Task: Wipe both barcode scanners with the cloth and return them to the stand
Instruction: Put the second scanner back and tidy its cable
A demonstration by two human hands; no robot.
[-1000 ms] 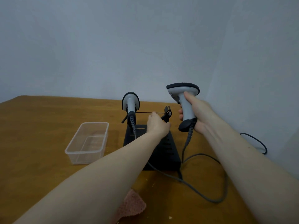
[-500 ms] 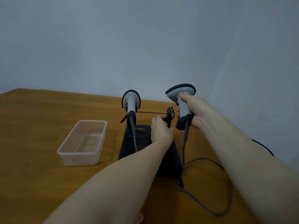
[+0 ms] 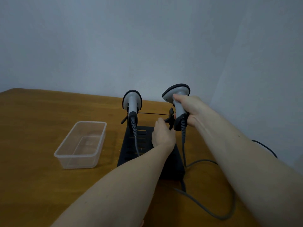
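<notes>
Head view: the right hand (image 3: 191, 108) grips the handle of a grey barcode scanner (image 3: 177, 102), held nearly upright with its head tilted left and its cable (image 3: 184, 145) hanging down. The left hand (image 3: 163, 135) pinches the right-hand holder clip (image 3: 170, 117) on the black stand (image 3: 131, 154), just left of and touching close to the scanner's base. The second scanner (image 3: 132, 102) sits docked on the stand's left side. The coming seating likely turns on this: the clip lies just left of the handle's lower end, so the handle must travel leftward and down along its long axis
</notes>
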